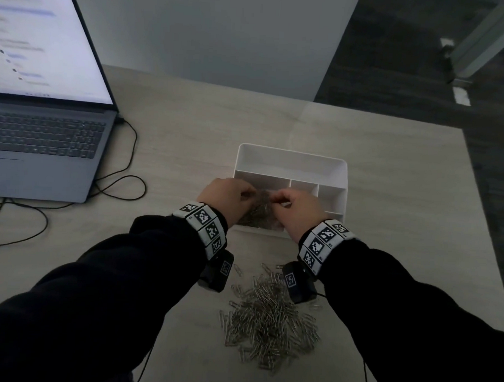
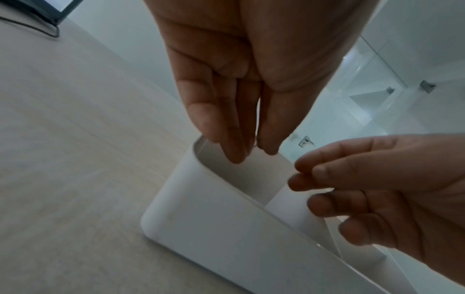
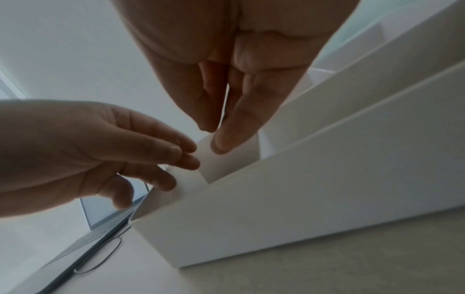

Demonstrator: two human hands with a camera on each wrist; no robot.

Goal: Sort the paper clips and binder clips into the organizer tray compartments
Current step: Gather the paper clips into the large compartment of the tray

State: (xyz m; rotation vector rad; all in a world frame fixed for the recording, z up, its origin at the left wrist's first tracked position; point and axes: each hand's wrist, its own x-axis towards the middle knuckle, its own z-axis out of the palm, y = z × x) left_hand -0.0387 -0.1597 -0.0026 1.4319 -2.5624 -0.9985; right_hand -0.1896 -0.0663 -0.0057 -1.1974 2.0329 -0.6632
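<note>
The white organizer tray (image 1: 292, 152) stands mid-table; its side wall (image 2: 201, 218) fills the wrist views (image 3: 276, 218). Its near-left compartment holds a heap of silver paper clips (image 1: 258, 216). Both hands hover over that heap, fingertips nearly meeting. My left hand (image 1: 242, 194) points down with thumb pressed to fingers (image 2: 254, 151), and a thin wire edge shows in the pinch. My right hand (image 1: 276, 198) has thumb and forefinger drawn close (image 3: 214, 137); a small clip-like streak sits at its tips. A loose pile of paper clips (image 1: 269, 320) lies on the table under my wrists. No binder clips show.
An open laptop (image 1: 47, 126) sits at the far left with black cables (image 1: 125, 180) looping beside it. The tray's long back compartment (image 1: 288, 166) and small right compartments (image 1: 330, 196) show only white. The table edge (image 1: 479, 198) runs down the right.
</note>
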